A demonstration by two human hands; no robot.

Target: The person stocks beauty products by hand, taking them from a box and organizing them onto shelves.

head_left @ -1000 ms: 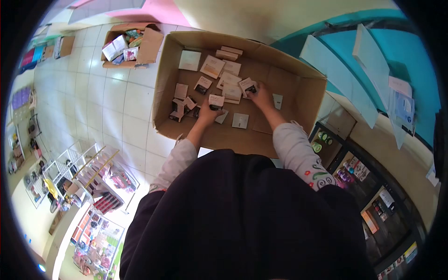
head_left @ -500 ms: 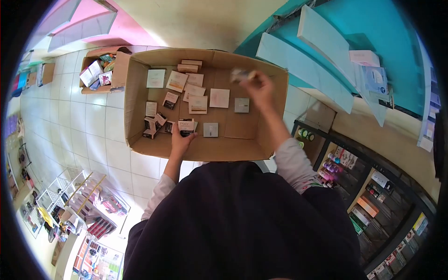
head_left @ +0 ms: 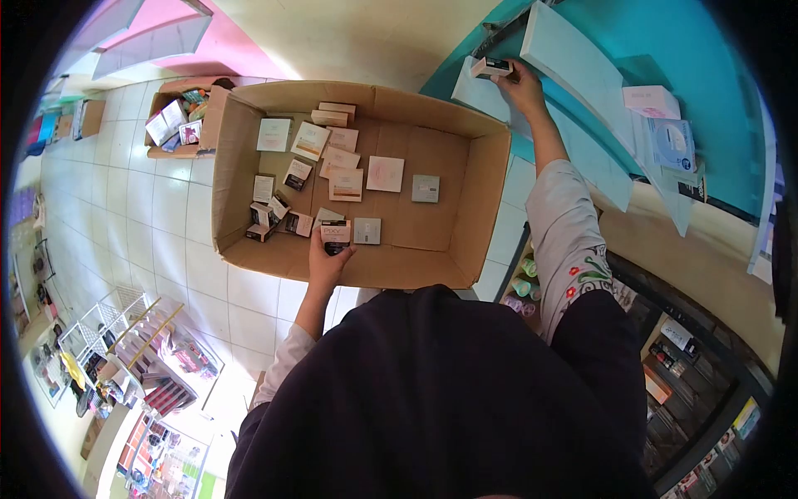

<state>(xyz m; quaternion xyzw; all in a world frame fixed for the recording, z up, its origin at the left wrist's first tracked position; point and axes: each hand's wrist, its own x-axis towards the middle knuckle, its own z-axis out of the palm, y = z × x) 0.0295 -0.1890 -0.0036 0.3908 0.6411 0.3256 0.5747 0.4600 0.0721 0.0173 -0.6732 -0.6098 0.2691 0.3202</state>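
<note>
black garment, pale sleeves, embroidered right sleeve

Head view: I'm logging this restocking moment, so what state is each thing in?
Large carton: open, flaps up, partly filled.
Small carton: open, holding packs.
Left hand: gripping a small box inside the large carton.
Right hand: raised, holding a small pack at the white shelf.

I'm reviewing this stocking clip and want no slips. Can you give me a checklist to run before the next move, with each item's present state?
1. Right hand grips the small box: ok.
2. Box is over the white shelf: ok; resting on it: cannot tell.
3. Left hand holds a packet in the carton: ok.
4. Packets remain in the carton: ok.
5. Carton sits flat on the tile floor: ok.
</note>
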